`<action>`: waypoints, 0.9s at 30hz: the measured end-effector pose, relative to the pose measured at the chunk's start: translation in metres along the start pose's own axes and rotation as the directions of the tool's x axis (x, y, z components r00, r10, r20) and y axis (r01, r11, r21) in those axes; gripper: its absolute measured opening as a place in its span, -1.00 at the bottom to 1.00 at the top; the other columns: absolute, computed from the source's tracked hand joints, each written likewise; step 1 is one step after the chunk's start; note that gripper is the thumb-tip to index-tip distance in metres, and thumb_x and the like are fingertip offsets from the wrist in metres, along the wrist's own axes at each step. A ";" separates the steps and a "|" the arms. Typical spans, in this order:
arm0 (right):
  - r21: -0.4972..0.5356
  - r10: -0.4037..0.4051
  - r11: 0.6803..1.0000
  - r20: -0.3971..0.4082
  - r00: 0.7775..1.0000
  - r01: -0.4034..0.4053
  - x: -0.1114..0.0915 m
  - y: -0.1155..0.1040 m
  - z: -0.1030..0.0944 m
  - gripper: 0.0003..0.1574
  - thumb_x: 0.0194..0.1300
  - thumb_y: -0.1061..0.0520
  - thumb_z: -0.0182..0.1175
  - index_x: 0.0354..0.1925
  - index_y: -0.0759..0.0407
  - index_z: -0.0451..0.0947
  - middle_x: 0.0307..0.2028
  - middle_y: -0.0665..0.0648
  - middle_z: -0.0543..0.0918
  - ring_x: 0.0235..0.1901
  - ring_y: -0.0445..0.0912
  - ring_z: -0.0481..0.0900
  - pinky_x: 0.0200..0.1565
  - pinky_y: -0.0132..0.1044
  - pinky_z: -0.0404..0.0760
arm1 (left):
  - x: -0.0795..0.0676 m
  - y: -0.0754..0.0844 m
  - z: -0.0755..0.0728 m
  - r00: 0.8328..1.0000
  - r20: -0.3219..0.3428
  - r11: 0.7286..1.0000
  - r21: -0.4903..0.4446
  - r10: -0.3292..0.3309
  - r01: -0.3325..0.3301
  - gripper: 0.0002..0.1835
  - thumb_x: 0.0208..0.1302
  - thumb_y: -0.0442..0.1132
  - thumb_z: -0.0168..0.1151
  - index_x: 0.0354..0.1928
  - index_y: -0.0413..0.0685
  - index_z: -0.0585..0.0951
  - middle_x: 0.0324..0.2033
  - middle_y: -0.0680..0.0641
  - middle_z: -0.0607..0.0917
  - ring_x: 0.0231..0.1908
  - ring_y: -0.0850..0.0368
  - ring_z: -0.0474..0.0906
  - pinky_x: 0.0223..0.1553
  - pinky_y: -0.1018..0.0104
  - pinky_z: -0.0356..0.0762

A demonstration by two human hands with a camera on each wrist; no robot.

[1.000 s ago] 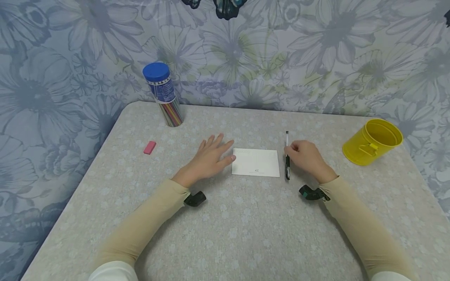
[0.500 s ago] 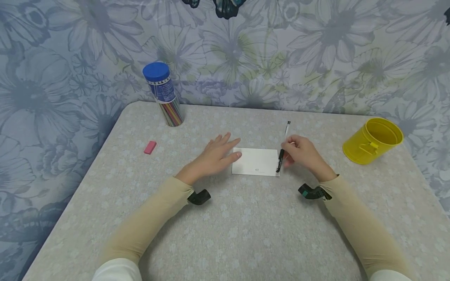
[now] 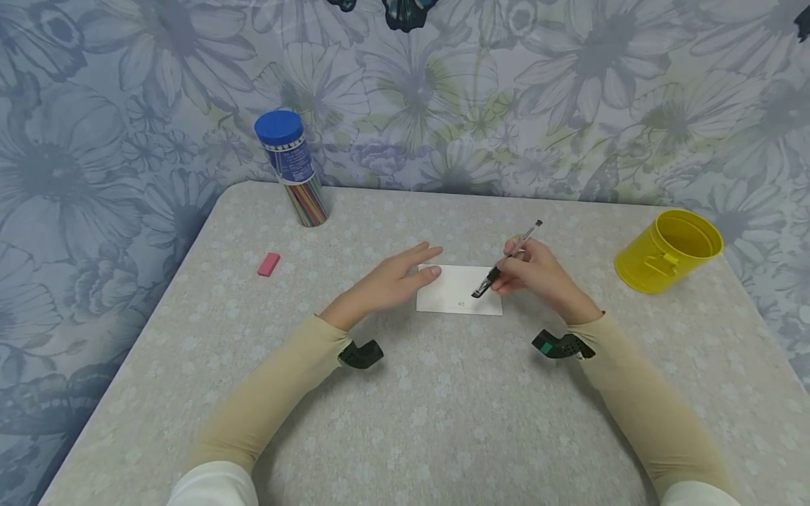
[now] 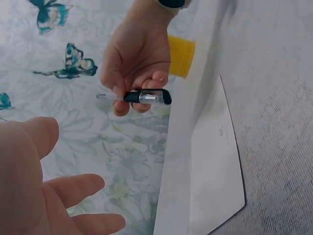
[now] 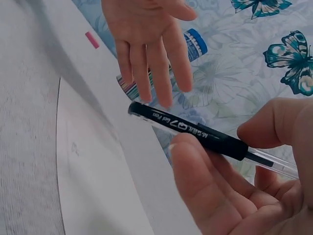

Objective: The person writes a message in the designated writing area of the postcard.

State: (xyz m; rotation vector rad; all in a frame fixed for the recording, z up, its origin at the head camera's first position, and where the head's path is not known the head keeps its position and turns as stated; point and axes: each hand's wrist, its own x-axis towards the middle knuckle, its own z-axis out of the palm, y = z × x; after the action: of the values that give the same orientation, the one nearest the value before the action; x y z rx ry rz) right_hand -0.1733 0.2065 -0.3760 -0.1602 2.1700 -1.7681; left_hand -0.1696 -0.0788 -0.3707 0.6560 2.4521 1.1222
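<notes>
A capped gel pen [image 5: 188, 129], black and clear, is pinched between the thumb and fingers of my right hand [image 3: 538, 273]. It slants above the right part of a white card [image 3: 452, 299], its capped end pointing down and left. The card lies flat on the table and bears a small dark mark near its lower edge. My left hand [image 3: 394, 282] hovers at the card's left edge, fingers straight and spread, holding nothing. In the right wrist view the left palm faces the pen across a gap.
A pink eraser [image 3: 268, 264] lies to the left. A blue-lidded tube of coloured pencils [image 3: 292, 169] stands at the back left, near the patterned wall. At the right sits a yellow bucket [image 3: 658, 263] with a small handle.
My right hand has lifted the pen from the table beside the card and tilted it over the card. My left hand has shifted slightly right, towards the card.
</notes>
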 end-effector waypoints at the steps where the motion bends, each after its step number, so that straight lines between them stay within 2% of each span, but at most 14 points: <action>1: 0.020 -0.002 1.000 0.002 1.000 0.002 0.000 -0.001 0.001 -0.83 0.42 0.35 -0.01 -0.13 0.25 0.18 -0.49 -0.01 0.73 -0.48 -0.21 0.75 -0.36 -0.34 0.75 | 0.000 0.001 0.000 1.000 -0.004 1.000 -0.011 -0.001 0.001 -0.36 0.59 0.15 -0.08 0.57 0.10 0.25 0.62 -0.15 0.08 0.63 -0.05 -0.05 0.59 -0.12 -0.01; 5: 0.128 -0.029 0.991 0.009 1.000 0.028 0.001 -0.003 0.006 -0.81 0.40 0.41 -0.02 -0.18 0.21 0.18 -0.45 -0.03 0.74 -0.47 -0.22 0.76 -0.33 -0.37 0.75 | 0.003 0.002 0.001 0.999 -0.030 1.000 -0.026 0.014 -0.015 -0.38 0.59 0.13 -0.07 0.56 0.08 0.29 0.60 -0.10 0.17 0.62 -0.01 0.00 0.59 -0.10 0.01; 8: 0.231 -0.068 0.971 0.018 0.998 0.062 0.002 -0.003 0.010 -0.80 0.38 0.44 -0.05 -0.20 0.21 0.18 -0.43 -0.02 0.75 -0.46 -0.20 0.77 -0.31 -0.38 0.75 | 0.005 0.002 0.001 0.999 -0.044 0.998 -0.053 0.026 -0.028 -0.40 0.59 0.10 -0.06 0.55 0.06 0.30 0.57 -0.07 0.26 0.59 -0.02 0.10 0.56 -0.08 0.10; 13: 0.327 -0.149 0.935 0.008 0.989 0.138 0.004 -0.003 0.017 -0.79 0.39 0.48 -0.06 -0.19 0.21 0.26 -0.37 0.01 0.76 -0.41 -0.19 0.79 -0.28 -0.38 0.75 | 0.007 0.003 0.000 0.999 -0.034 0.985 -0.168 0.020 -0.025 -0.42 0.60 0.08 -0.06 0.53 0.06 0.33 0.50 -0.05 0.39 0.50 -0.06 0.30 0.48 -0.04 0.30; 16: 0.361 -0.183 0.916 -0.006 0.983 0.173 0.005 -0.004 0.021 -0.75 0.37 0.50 -0.04 -0.17 0.20 0.34 -0.35 0.01 0.75 -0.40 -0.18 0.79 -0.26 -0.37 0.76 | 0.010 0.004 0.000 1.000 -0.023 0.976 -0.216 0.019 -0.024 -0.43 0.60 0.08 -0.07 0.52 0.06 0.35 0.48 -0.05 0.42 0.49 -0.04 0.32 0.47 -0.03 0.31; 22: 0.440 -0.225 0.874 -0.011 0.974 0.207 0.006 -0.008 0.029 -0.68 0.33 0.56 -0.04 -0.21 0.19 0.42 -0.34 0.05 0.74 -0.37 -0.15 0.80 -0.23 -0.34 0.77 | 0.014 0.006 0.000 0.999 0.028 0.946 -0.325 0.019 -0.008 -0.45 0.61 0.05 -0.08 0.51 0.04 0.36 0.40 -0.15 0.52 0.40 -0.06 0.47 0.40 -0.05 0.42; 25: 0.460 -0.245 0.860 -0.013 0.969 0.223 0.006 -0.010 0.032 -0.67 0.33 0.58 -0.04 -0.23 0.20 0.43 -0.31 0.07 0.75 -0.36 -0.13 0.80 -0.21 -0.33 0.77 | 0.017 0.007 0.000 0.998 0.063 0.921 -0.388 0.003 0.022 -0.46 0.62 0.04 -0.08 0.50 0.03 0.38 0.39 -0.16 0.53 0.36 -0.06 0.51 0.38 -0.01 0.46; 27: 0.468 -0.258 0.852 -0.013 0.966 0.234 0.006 -0.011 0.033 -0.67 0.32 0.58 -0.04 -0.24 0.20 0.44 -0.30 0.07 0.75 -0.35 -0.13 0.80 -0.20 -0.33 0.77 | 0.018 0.008 0.001 0.996 0.093 0.893 -0.447 -0.012 0.053 -0.46 0.62 0.04 -0.08 0.49 0.00 0.39 0.39 -0.16 0.53 0.33 -0.05 0.54 0.37 0.01 0.48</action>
State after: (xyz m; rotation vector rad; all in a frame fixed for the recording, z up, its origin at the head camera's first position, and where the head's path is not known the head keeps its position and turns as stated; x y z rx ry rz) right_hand -0.1694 0.1713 -0.3722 -0.3727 1.6811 -2.3479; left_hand -0.1825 -0.0641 -0.3677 0.5021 2.0112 1.5417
